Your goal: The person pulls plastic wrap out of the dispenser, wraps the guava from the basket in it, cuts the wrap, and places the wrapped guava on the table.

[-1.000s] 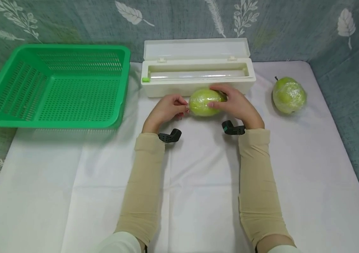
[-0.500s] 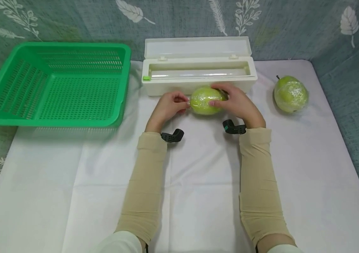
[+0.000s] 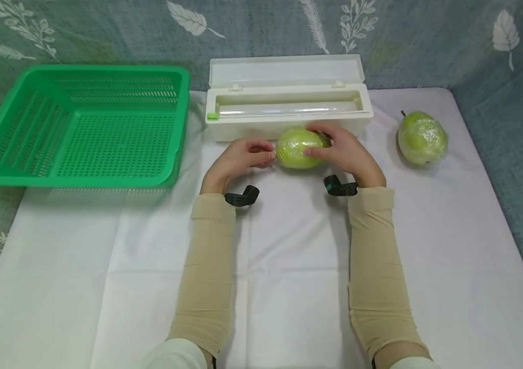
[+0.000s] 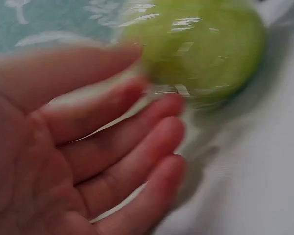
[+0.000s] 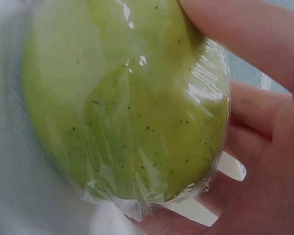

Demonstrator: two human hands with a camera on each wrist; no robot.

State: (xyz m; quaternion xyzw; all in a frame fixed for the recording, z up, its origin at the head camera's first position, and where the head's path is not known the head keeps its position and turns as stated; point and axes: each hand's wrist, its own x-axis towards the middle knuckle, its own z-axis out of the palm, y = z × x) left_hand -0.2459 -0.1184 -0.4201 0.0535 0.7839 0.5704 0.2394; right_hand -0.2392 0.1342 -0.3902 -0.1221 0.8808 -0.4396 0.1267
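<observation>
A green pear (image 3: 299, 149) in clear plastic wrap lies on its side in front of the white cling film box (image 3: 289, 110). My right hand (image 3: 341, 151) grips its right end, thumb on the near side and fingers over the far side. In the right wrist view, the film bunches along the lower edge of the speckled pear (image 5: 137, 122). My left hand (image 3: 243, 156) is at the other end, fingertips at the film. The left wrist view shows the left fingers (image 4: 132, 147) nearly straight, with the thumb a little apart from them.
Another wrapped pear (image 3: 422, 139), stem up, sits at the right of the white cloth (image 3: 298, 287). On the left stands a green slotted basket (image 3: 118, 180). The box's lid (image 3: 286, 70) is raised, showing a roll of film (image 3: 289, 109). A patterned grey-green curtain (image 3: 261, 31) hangs behind.
My left wrist has shifted slightly left and the left fingers have spread from their closer pinch at the pear's end. The right hand and pear have stayed in place.
</observation>
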